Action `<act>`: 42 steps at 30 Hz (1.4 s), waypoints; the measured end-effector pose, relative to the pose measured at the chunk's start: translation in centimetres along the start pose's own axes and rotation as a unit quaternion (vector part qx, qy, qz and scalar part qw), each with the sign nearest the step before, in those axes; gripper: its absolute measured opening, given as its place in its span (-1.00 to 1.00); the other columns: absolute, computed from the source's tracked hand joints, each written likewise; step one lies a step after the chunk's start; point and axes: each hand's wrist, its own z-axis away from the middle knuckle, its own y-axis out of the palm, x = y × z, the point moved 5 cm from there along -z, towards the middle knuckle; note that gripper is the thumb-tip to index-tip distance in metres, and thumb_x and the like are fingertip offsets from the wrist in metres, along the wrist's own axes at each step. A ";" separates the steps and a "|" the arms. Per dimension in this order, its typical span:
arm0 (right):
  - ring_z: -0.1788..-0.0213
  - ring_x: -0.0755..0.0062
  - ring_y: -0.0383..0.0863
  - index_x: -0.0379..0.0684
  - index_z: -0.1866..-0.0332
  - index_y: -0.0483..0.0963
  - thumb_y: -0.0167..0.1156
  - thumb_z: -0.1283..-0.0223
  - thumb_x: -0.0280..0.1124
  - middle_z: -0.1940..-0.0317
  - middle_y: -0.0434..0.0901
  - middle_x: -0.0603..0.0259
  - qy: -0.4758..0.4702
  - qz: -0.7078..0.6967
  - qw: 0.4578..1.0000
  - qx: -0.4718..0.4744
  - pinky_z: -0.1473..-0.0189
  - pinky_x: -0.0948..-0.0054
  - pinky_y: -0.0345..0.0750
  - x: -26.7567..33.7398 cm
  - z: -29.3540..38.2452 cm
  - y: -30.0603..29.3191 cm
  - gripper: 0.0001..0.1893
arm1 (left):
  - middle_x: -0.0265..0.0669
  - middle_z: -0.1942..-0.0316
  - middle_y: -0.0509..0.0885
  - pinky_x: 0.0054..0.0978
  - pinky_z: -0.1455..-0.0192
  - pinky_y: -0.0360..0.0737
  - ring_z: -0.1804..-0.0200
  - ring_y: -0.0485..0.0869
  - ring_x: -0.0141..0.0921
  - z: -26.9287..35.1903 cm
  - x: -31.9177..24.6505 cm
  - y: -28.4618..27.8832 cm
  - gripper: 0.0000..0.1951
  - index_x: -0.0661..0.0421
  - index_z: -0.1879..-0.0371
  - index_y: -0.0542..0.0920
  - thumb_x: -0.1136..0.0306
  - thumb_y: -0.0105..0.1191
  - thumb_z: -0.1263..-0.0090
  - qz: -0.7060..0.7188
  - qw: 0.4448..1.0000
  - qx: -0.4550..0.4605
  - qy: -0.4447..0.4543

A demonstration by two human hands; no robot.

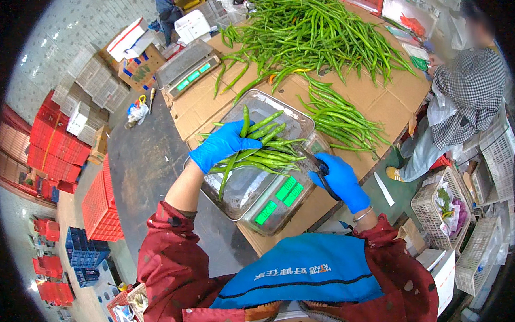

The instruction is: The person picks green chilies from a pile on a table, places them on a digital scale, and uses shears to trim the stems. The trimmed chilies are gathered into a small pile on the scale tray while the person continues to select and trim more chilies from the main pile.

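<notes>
Blue gloves cover both hands. My left hand [229, 144] grips a bunch of long green chili peppers [268, 158] above the metal tray [234, 203] of a digital scale [277, 204] with lit green displays. My right hand [341, 179] holds black-handled scissors [323, 174], their blades pointing at the ends of the bunch. Beyond the scale, to the right, lies a smaller bundle of green peppers [348, 117] on cardboard [396, 95]. A large heap of green peppers [313, 33] covers the table's far part.
A second scale [188, 69] stands at the far left of the cardboard. A knotted plastic bag [137, 112] lies on the dark tabletop [142, 157]. A person [468, 91] stands at the right, near plastic crates [441, 210]. Red crates [100, 206] stand on the left floor.
</notes>
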 end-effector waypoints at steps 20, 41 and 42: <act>0.31 0.04 0.51 -0.03 0.10 0.53 0.32 0.02 -0.29 0.43 0.50 0.13 -0.117 0.090 0.988 -0.054 0.34 0.15 0.47 0.4 3.0 -0.5 -0.68 | -0.27 0.21 0.65 -0.45 0.03 0.49 0.16 0.54 -0.48 -0.1 -0.6 0.0 -0.47 0.24 -0.02 0.52 0.13 0.31 -0.19 0.004 1.000 -0.010 0.018; 0.35 0.08 0.57 0.01 0.09 0.56 0.27 0.00 -0.25 0.43 0.57 0.19 -0.025 0.121 0.992 -0.028 0.37 0.15 0.49 -0.9 3.4 2.2 -0.69 | -0.23 0.28 0.68 -0.41 0.13 0.52 0.24 0.59 -0.47 -0.8 0.4 0.6 -0.58 0.20 0.05 0.57 0.17 0.27 -0.22 -0.070 0.996 -0.047 0.041; 0.34 0.07 0.56 0.01 0.09 0.56 0.27 0.01 -0.25 0.43 0.56 0.19 -0.031 0.116 0.992 -0.024 0.37 0.15 0.49 -1.2 3.6 2.0 -0.69 | -0.23 0.27 0.68 -0.41 0.13 0.52 0.24 0.59 -0.47 -0.9 0.6 0.6 -0.58 0.20 0.05 0.57 0.18 0.27 -0.22 -0.067 0.996 -0.046 0.039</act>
